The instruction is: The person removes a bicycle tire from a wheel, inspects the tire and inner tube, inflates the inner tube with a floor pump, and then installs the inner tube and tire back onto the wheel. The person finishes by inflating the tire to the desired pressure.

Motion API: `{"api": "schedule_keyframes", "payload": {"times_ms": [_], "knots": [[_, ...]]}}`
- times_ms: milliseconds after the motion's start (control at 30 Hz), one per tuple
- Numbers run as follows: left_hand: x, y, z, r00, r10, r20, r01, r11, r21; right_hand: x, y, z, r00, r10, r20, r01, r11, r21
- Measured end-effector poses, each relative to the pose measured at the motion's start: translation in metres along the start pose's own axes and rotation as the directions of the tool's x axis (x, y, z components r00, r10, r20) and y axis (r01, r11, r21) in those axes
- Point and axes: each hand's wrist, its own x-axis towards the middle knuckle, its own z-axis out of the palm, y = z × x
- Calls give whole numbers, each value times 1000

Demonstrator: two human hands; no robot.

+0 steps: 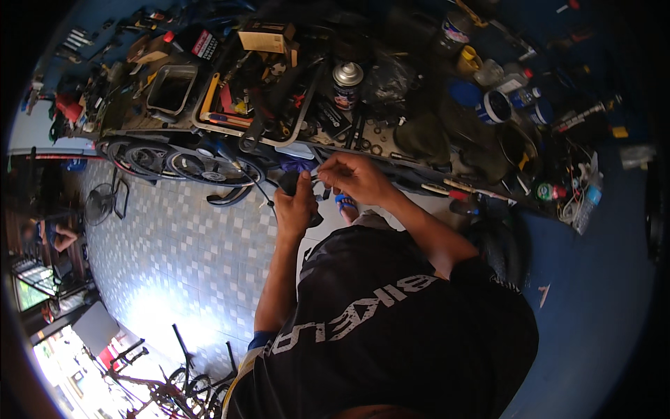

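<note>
My left hand (296, 208) is wrapped round a thick black handheld object (287, 184), its thumb pointing up along it. Part of that object shows below the fingers too, but its kind is hard to tell. Just to the right, my right hand (357, 179) has thumb and fingers pinched together close to the object's top. Whatever the pinch holds is too small and dark to make out. Both hands are in front of the workbench edge, near a purple cloth-like thing (296, 163).
On the cluttered workbench (321, 148) are a tool tray (197, 117), a spray can (347, 85), a plastic tub (172, 89) and several bottles and jars at right. Bicycle wheels (209, 166) stand beneath it. Bicycle frames (164, 391) are at lower left, a fan (100, 203) at far left.
</note>
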Motion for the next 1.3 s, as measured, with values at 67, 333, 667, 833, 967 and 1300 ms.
{"api": "schedule_keyframes", "payload": {"times_ms": [67, 333, 667, 833, 967, 1300], "knots": [[5, -1, 6, 998, 43, 37, -44, 999, 21, 5, 2, -2, 998, 6, -59, -3, 999, 38], [11, -2, 21, 998, -58, 21, 60, 992, -113, 13, 15, -22, 963, -267, 33, 268, 946, -182], [15, 2, 30, 1000, 15, -10, -14, 999, 36, 24, -15, -45, 941, 327, 88, -268, 879, -394], [19, 3, 31, 999, 1, -33, -1, 1000, -8, 16, 6, -37, 997, -69, -40, 65, 993, -94], [19, 0, 26, 999, -13, -42, 10, 997, -71, 15, 15, -50, 993, -70, -99, 67, 997, -35], [-21, -28, -52, 985, -45, -168, 16, 986, -167, -29, 40, -148, 879, -122, -460, -450, 104, -887]]}}
